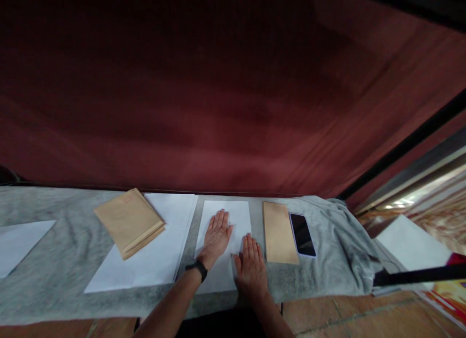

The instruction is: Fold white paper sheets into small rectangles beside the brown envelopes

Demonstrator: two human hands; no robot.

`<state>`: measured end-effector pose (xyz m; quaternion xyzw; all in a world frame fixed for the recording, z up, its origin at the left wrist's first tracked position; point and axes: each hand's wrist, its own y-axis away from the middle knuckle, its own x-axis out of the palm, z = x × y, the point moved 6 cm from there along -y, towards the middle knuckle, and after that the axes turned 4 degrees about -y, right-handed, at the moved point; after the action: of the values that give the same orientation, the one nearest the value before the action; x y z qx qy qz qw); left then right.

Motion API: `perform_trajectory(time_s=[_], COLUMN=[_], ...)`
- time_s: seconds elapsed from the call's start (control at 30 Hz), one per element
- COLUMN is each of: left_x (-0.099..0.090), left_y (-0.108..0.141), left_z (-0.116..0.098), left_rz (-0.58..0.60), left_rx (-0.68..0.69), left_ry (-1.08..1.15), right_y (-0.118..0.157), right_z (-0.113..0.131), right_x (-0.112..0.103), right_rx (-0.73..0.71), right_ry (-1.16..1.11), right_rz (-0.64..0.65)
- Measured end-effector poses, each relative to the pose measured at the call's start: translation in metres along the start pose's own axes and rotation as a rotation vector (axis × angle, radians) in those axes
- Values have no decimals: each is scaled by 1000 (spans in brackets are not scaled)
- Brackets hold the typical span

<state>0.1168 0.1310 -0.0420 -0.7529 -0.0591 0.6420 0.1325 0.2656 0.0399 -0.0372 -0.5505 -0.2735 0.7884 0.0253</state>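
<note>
A white sheet of paper (207,219), narrow as if folded lengthwise, lies on the grey cloth in front of me. My left hand (217,233) rests flat on its middle, fingers stretched out and pointing away; a dark band circles that wrist. Along the sheet's right edge lies my right hand (252,267), also flat with fingers extended, partly covering that edge. Just right of it is a single brown envelope (280,233). Neither hand grips anything.
Left of the sheet, a stack of brown envelopes (127,219) sits on a pile of white paper (145,270). Another white sheet (22,243) lies far left. A phone (303,235) is beside the single envelope. Behind the cloth-covered table (73,289) hangs a dark red curtain (218,134).
</note>
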Motion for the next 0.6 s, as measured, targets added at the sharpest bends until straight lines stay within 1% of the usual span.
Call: perform_trajectory(time_s=[0.1, 0.17, 0.23, 0.33, 0.4, 0.6], left_x=[-1, -3, -6, -8, -9, -7], left_y=[-11, -14, -14, -12, -11, -13], left_z=[30, 46, 55, 59, 58, 58], left_rz=[6, 0, -2, 6, 18, 35], left_rx=[-77, -110, -122, -127, -130, -132], left_ry=[-26, -40, -54, -70, -70, -77], right_y=[0, 2, 3, -6, -23, -102], right_z=[2, 2, 2, -1, -1, 14], right_x=[-3, -4, -2, 4, 12, 49], right_rx=[19, 25, 20, 41, 57, 7], right_ry=[-4, -5, -8, -24, -47, -101], right_rz=[11, 16, 25, 36, 60, 174])
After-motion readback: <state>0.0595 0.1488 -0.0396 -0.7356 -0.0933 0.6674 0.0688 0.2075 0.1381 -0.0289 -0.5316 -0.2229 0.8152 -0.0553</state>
